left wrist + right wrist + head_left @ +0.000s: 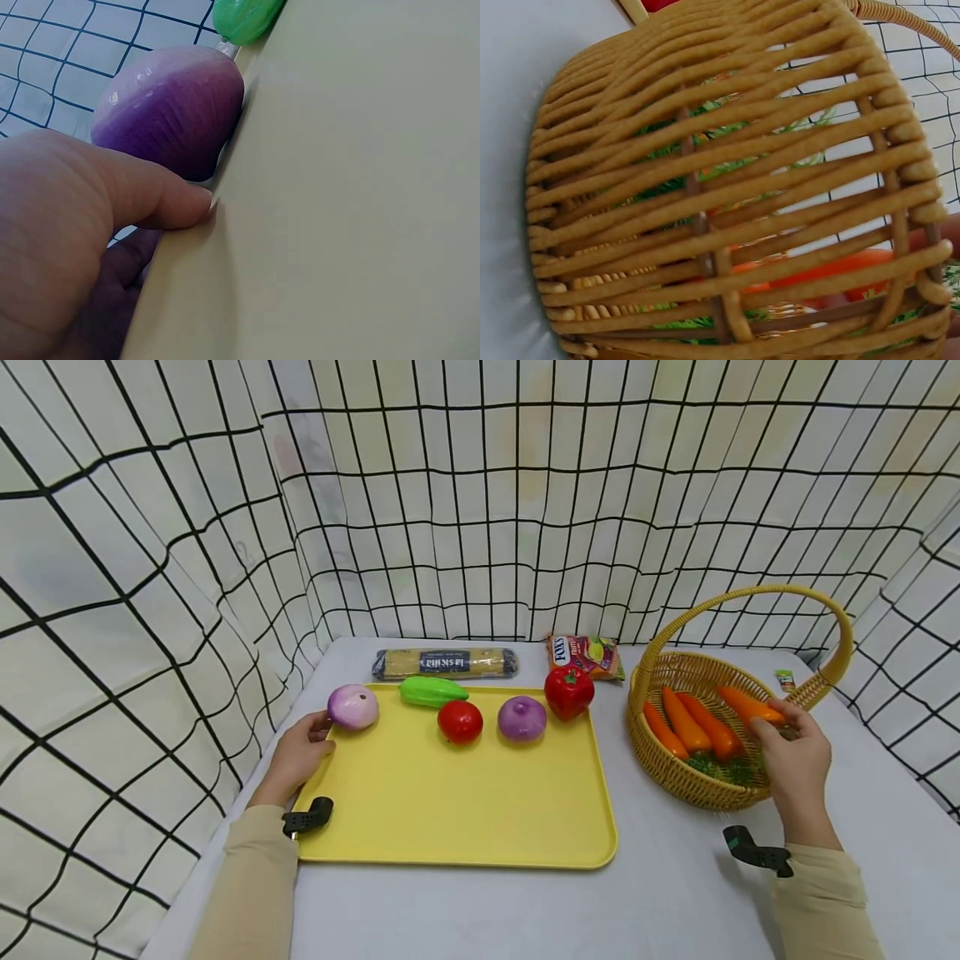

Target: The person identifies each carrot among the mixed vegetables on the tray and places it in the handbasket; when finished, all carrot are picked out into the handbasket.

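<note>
My left hand (296, 756) grips the left rim of a yellow tray (450, 802), thumb over the edge and fingers on the outer side. Right by the thumb, a shiny purple-white onion (169, 112) sits on the rim. At the right, my right hand (798, 760) reaches over the near side of a wicker basket (660, 777) and pinches an orange carrot (738, 700). Several other carrots (686, 722) lie in the basket, with green leafy tops. In the right wrist view the basket's weave (727, 180) hides most of the carrot and fingers.
On the tray lie a green vegetable (432, 692), a tomato (460, 722), another purple onion (522, 718) and a red bell pepper (569, 692). Behind stand a spaghetti pack (446, 662) and a candy bag (585, 657). A small green packet (785, 681) lies beyond the basket's tall handle (750, 591).
</note>
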A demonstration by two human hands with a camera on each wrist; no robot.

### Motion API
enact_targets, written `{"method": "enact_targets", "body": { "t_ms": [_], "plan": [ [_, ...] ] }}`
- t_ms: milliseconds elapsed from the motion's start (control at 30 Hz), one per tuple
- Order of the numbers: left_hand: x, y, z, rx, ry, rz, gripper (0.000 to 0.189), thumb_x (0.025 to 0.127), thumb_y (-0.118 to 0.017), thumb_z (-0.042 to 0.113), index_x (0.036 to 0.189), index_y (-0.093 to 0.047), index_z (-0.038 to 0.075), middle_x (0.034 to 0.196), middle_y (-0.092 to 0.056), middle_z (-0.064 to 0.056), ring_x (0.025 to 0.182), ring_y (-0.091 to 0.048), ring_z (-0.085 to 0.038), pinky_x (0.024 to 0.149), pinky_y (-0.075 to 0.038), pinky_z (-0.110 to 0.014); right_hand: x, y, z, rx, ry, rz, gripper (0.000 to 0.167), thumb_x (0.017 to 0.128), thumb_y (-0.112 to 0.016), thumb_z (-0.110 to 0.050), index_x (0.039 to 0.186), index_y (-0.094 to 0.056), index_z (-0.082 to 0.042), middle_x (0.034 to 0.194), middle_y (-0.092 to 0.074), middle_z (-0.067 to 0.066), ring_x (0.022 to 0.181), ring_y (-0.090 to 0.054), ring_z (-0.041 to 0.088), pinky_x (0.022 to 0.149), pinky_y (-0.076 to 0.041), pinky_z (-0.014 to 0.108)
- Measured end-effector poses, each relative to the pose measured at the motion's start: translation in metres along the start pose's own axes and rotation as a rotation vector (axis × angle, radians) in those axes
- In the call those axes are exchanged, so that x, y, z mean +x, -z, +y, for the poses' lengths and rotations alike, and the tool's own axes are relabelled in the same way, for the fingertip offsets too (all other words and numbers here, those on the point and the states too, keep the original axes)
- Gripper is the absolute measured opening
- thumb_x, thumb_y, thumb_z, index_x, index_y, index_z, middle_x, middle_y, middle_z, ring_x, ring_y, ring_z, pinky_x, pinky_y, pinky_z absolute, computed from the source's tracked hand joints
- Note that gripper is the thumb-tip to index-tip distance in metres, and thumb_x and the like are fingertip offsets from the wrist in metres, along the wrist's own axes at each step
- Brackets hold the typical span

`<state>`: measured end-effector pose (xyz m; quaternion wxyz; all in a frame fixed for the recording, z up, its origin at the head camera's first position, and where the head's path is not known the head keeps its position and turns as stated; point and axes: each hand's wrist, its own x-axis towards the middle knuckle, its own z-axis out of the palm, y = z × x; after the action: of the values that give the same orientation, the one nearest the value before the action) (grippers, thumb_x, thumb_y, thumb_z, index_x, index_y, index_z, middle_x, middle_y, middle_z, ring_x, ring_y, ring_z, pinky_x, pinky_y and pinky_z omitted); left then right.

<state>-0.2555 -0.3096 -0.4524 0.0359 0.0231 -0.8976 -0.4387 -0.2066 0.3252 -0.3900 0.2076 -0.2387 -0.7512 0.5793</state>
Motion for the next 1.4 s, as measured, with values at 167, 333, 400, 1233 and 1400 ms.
{"method": "enact_targets", "body": {
  "t_ms": [167, 333, 400, 1233, 1400],
  "plan": [
    [0.000, 0.000, 0.000, 0.000, 0.008, -0.002, 0.058, 0.092, -0.051, 0.003, 0.147, -0.035, -0.005, 0.138, -0.047, -0.029, 0.121, -0.048, -0.041, 0.099, -0.043, -0.049, 0.000, 0.002, 0.000, -0.240, 0.024, -0.089, 0.054, 0.096, -0.056, -0.032, 0.146, -0.045, -0.014, 0.139, -0.043, 0.010, 0.114, -0.043, 0.020, 0.078, -0.046, 0.015],
    [-0.001, 0.001, -0.001, 0.012, 0.001, 0.003, 0.058, 0.092, -0.052, 0.003, 0.147, -0.036, -0.005, 0.136, -0.049, -0.029, 0.120, -0.049, -0.041, 0.098, -0.043, -0.049, -0.001, 0.001, -0.002, -0.292, 0.028, -0.138, 0.061, 0.097, -0.054, -0.037, 0.150, -0.038, -0.012, 0.150, -0.035, 0.016, 0.127, -0.036, 0.031, 0.093, -0.046, 0.031],
    [-0.001, 0.001, 0.000, 0.011, 0.000, 0.002, 0.058, 0.092, -0.052, 0.003, 0.147, -0.036, -0.005, 0.136, -0.049, -0.030, 0.120, -0.049, -0.041, 0.098, -0.043, -0.049, -0.002, 0.000, -0.002, -0.312, 0.036, -0.160, 0.064, 0.096, -0.053, -0.039, 0.151, -0.036, -0.010, 0.150, -0.035, 0.017, 0.126, -0.036, 0.033, 0.095, -0.046, 0.037],
    [0.001, 0.000, -0.002, 0.013, 0.000, 0.001, 0.058, 0.092, -0.051, 0.003, 0.147, -0.035, -0.007, 0.138, -0.047, -0.030, 0.121, -0.049, -0.042, 0.099, -0.043, -0.050, -0.008, -0.001, -0.002, -0.294, 0.101, -0.085, 0.059, 0.095, -0.059, -0.033, 0.147, -0.043, -0.011, 0.150, -0.038, 0.016, 0.129, -0.037, 0.032, 0.100, -0.042, 0.040],
    [0.002, 0.000, -0.001, 0.014, 0.001, -0.003, 0.058, 0.092, -0.051, 0.003, 0.147, -0.035, -0.006, 0.138, -0.047, -0.030, 0.122, -0.049, -0.042, 0.100, -0.043, -0.050, -0.011, -0.005, -0.005, -0.189, 0.125, 0.046, 0.046, 0.093, -0.061, -0.026, 0.138, -0.056, -0.016, 0.143, -0.049, 0.008, 0.129, -0.043, 0.021, 0.109, -0.037, 0.037]
  ]
}}
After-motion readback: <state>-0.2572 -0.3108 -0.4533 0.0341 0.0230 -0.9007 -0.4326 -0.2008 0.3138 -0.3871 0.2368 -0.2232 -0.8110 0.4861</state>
